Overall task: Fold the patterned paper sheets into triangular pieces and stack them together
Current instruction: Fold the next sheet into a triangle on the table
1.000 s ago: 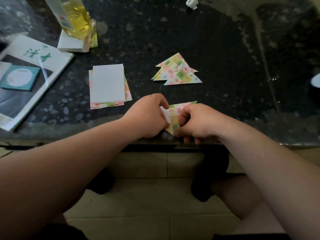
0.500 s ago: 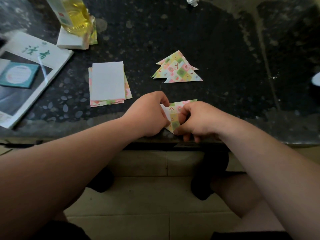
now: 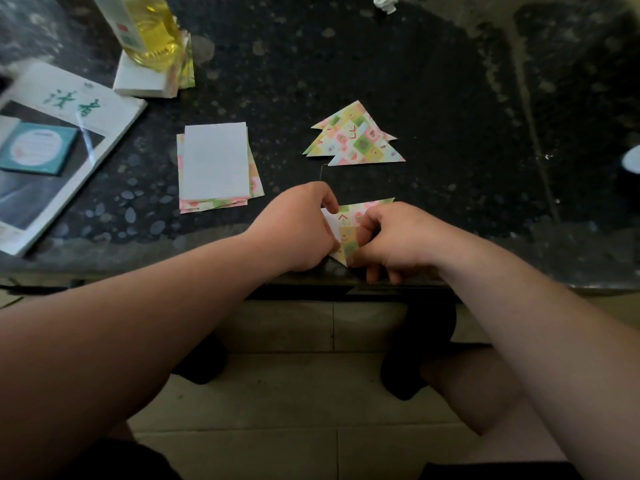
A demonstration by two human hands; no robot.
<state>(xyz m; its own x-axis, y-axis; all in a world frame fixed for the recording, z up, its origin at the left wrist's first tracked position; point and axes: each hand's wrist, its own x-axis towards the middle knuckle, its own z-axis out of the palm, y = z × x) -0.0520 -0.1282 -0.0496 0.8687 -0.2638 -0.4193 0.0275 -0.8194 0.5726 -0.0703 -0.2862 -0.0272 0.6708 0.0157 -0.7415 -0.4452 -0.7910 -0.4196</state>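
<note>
**Fold in progress at table edge**

Left hand (image 3: pixel 298 227) and right hand (image 3: pixel 394 241) both pinch a half-folded patterned sheet (image 3: pixel 348 230) at the near edge of the dark table (image 3: pixel 450 98). Finished triangles (image 3: pixel 356 140) lie stacked just beyond; flat sheets (image 3: pixel 216 164) wait to the left.

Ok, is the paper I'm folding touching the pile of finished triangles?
Apart. The head view shows a strip of bare dark table between the paper near the edge and the pile of triangles beyond it.
</note>
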